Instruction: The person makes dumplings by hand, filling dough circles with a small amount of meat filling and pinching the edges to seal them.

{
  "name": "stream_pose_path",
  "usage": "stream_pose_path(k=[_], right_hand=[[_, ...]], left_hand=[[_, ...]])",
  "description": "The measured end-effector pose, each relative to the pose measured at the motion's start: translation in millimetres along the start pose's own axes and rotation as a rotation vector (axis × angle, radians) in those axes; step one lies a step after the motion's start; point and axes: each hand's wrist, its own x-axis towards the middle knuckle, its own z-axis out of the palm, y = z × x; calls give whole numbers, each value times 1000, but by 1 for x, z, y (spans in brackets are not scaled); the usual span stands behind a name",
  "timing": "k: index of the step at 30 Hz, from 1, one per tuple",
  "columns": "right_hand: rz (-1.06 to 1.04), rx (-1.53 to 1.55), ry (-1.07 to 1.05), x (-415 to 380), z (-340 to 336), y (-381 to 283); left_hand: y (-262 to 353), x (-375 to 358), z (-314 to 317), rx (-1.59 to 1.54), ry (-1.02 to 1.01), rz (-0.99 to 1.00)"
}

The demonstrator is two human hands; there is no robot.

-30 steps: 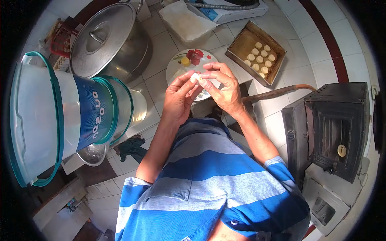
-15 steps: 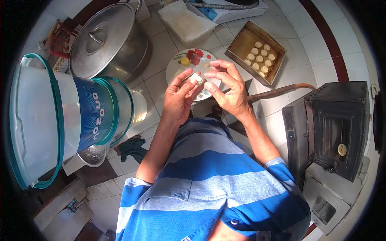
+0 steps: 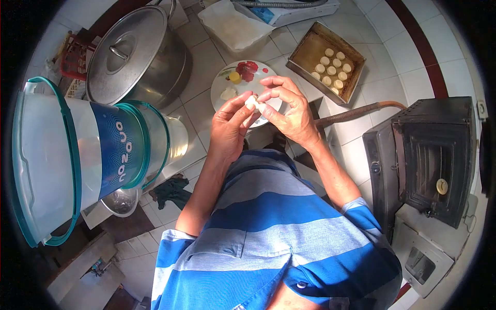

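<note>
A small piece of white dough [image 3: 252, 102] is between my two hands, above the near part of a flowered plate [image 3: 219, 92]. The fingers of my left hand [image 3: 230, 124] are closed around it from the left. My right hand [image 3: 292, 113] pinches its right side between thumb and fingertips. On the plate lie a yellow round piece [image 3: 235, 77] and a pale lump of dough [image 3: 228, 93]. To the right, a rectangular metal tray [image 3: 302, 51] holds several small round pale pieces in rows.
A large lidded pot [image 3: 170, 67] and a clear bucket with a teal handle [image 3: 51, 155] stand on the left. A paper-lined container [image 3: 235, 26] is at the back. A hose [image 3: 356, 113] runs towards a black oven [image 3: 434, 155] on the right.
The right thumb and fingers have closed onto the dough, where they were spread apart beside it before. The view has shifted slightly.
</note>
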Motion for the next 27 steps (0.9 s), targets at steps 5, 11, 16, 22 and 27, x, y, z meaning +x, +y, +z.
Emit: stream_pose_path(k=[5, 11, 16, 22, 27], right_hand=[[-2, -20, -6, -4, 0, 5], [25, 3, -40, -6, -4, 3], [9, -66, -36, -7, -3, 1], [-35, -104, -8, -8, 1, -1], [-113, -140, 27, -8, 3, 5]], left_hand=[[-4, 0, 0, 12, 10, -5], [-6, 2, -3, -21, 35, -21], [-9, 0, -1, 13, 30, 6], [-8, -2, -1, -11, 23, 32], [-8, -4, 2, 4, -12, 54]])
